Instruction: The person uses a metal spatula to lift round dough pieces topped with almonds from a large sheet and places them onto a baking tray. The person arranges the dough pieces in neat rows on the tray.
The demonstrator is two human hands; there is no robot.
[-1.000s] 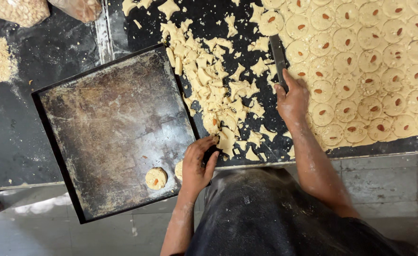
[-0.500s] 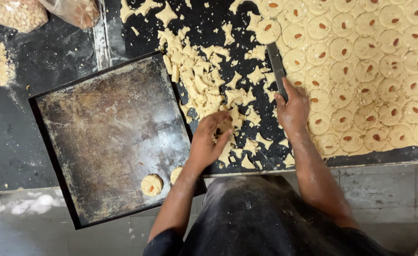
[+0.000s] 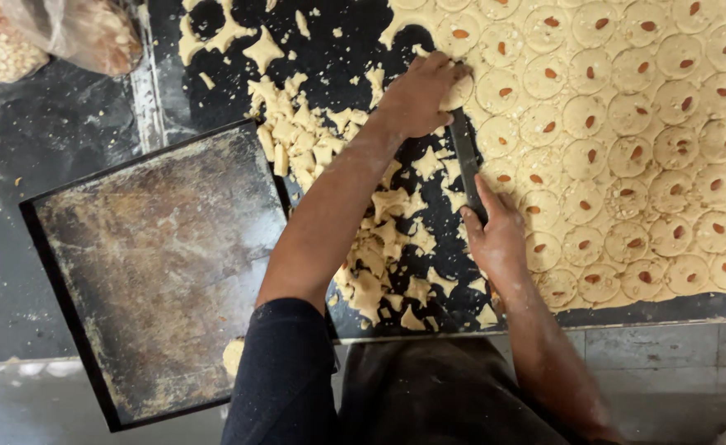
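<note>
A dark, flour-dusted worktop [image 3: 74, 165] fills the scene. Below its front edge runs a grey tiled floor [image 3: 676, 363]. At the worktop's upper left corner lie clear plastic bags [image 3: 74, 33].

Clear plastic bag [image 3: 91, 33], perhaps crumbs, top-left

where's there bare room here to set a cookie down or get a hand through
Most of the dark baking tray is bare, apart from one dough round at its near edge. The dark worktop between the tray and the bag is also free. It is crowded right of the tray: dough scraps, then the cut cookie sheet, where the left hand and right hand work a knife.
</note>
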